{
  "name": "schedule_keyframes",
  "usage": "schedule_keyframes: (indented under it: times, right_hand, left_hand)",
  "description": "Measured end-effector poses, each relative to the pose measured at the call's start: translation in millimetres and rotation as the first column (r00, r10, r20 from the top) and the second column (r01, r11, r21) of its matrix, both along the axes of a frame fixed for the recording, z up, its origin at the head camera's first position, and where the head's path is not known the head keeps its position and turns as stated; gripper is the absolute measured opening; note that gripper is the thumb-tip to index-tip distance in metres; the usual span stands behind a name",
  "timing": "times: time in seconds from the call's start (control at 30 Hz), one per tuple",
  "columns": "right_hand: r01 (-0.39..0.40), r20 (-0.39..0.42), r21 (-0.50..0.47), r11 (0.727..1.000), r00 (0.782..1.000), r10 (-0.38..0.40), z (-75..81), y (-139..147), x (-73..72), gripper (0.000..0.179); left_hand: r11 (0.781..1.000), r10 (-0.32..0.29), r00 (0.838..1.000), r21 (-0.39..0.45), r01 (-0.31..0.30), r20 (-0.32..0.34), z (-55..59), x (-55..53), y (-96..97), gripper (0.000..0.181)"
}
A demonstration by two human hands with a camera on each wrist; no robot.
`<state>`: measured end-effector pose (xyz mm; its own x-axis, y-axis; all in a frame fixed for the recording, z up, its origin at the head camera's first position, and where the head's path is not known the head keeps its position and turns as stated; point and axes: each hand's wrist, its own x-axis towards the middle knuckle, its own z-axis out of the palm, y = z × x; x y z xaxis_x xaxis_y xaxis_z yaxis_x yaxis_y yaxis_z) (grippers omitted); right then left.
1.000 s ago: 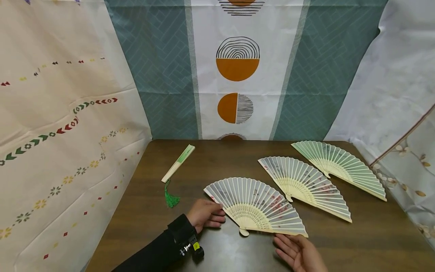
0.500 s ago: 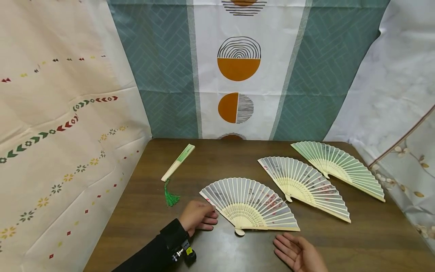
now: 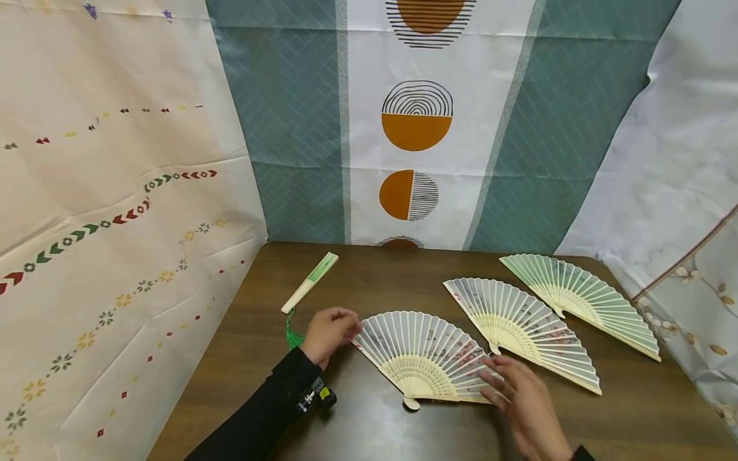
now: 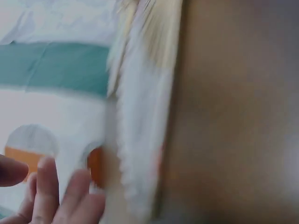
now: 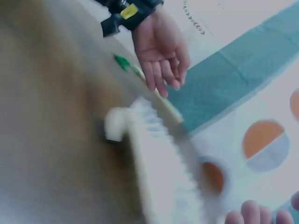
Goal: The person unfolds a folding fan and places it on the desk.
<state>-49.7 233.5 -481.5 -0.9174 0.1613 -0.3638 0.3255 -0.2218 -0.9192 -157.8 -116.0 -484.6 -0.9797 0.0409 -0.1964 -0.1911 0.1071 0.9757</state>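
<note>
An unfolded folding fan (image 3: pixel 426 358) with pale grey leaf, red flower print and cream ribs lies nearest the person on the table. By its upper left tip is my left hand (image 3: pixel 327 338), fingers loosely bent. The right wrist view shows that hand (image 5: pixel 163 51) raised above the table, apart from the fan. My right hand (image 3: pixel 527 400) hovers over the fan's right end with relaxed fingers, hiding that corner; whether they touch it I cannot tell. Both wrist views show the fan blurred.
Behind to the right lie a second grey flowered fan (image 3: pixel 527 330) and a green fan (image 3: pixel 582 298), both spread. A folded green fan (image 3: pixel 309 282) with a green tassel (image 3: pixel 293 338) lies at the left. Patterned cloths hang around the brown table (image 3: pixel 380 275).
The near fan shifted slightly left early on, and the right hand parted from its lower edge. Since then both hands have risen, the right one over the fan's right end.
</note>
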Motion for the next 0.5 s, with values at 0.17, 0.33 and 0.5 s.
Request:
schedule_keyframes:
  times: [0.17, 0.33, 0.5]
  right_hand:
    - [-0.046, -0.160, 0.166, 0.985, 0.984, 0.073, 22.3, -39, -75.7, 0.032]
    - [-0.149, -0.209, 0.361, 0.921, 0.949, 0.236, 6.8, -89, -144.8, 0.049]
    - [-0.252, -0.178, 0.501, 0.828, 0.906, 0.383, -4.6, -118, -174.4, 0.058]
  left_hand:
    - [0.973, 0.036, 0.986, -0.221, -0.072, -0.166, 15.0, -52.9, -1.6, 0.035]
    - [0.863, -0.068, 0.980, -0.503, -0.035, -0.186, -53.4, -136.8, -29.9, 0.063]
    - [0.736, -0.082, 0.966, -0.668, -0.108, -0.246, -78.8, -162.0, -41.3, 0.075]
